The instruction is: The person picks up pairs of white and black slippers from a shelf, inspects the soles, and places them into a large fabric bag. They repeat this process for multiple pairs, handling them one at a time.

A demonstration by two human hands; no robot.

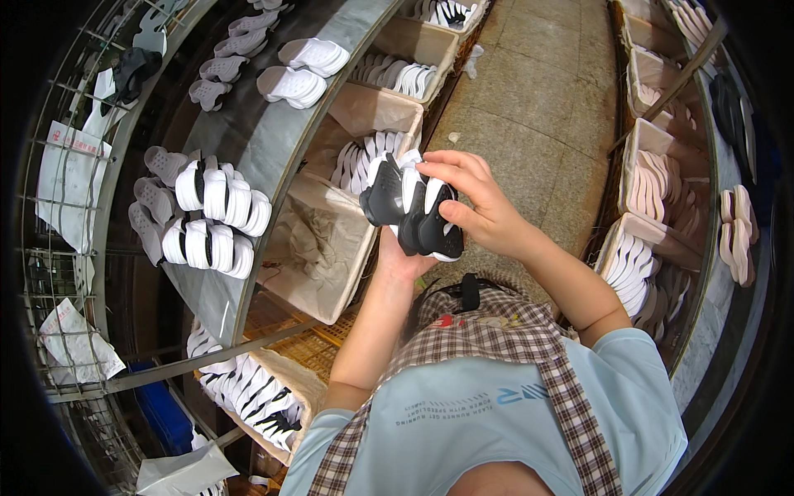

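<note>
A small stack of black and white shoe soles (pixel 413 207) is held up in front of my body. My left hand (pixel 404 255) supports it from below, its fingers mostly hidden behind the soles. The fingers of my right hand (pixel 480 202) are bent against the stack's upper right side, with the thumb on a black sole. Closest on the left, a beige lined bin (pixel 331 310) has crumpled cloth inside. Just beyond it, a second bin (pixel 364 112) has white soles (pixel 368 157) standing on edge in it.
On the grey metal shelf (pixel 273 145) to the left lie stacked white soles (pixel 223 198) and grey soles (pixel 157 198). A bin of black and white soles (pixel 256 397) sits lower left. Along the right, bins hold pinkish soles (pixel 653 186). A tiled aisle (pixel 529 91) runs between.
</note>
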